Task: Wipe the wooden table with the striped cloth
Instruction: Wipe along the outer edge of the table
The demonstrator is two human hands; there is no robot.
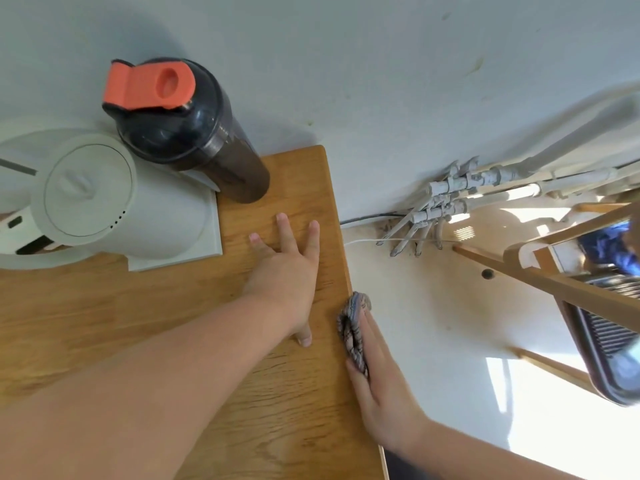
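Now R hand [384, 386] presses striped cloth [353, 327] against wooden table [294, 410] edge.

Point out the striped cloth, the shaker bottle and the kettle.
striped cloth [349, 329], head view, its bunched folds.
shaker bottle [232, 164], head view, its dark body.
kettle [88, 190], head view, its white lid.

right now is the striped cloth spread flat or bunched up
Bunched up: the grey striped cloth is a narrow wad, pressed by the right hand against the side edge of the light wooden table.
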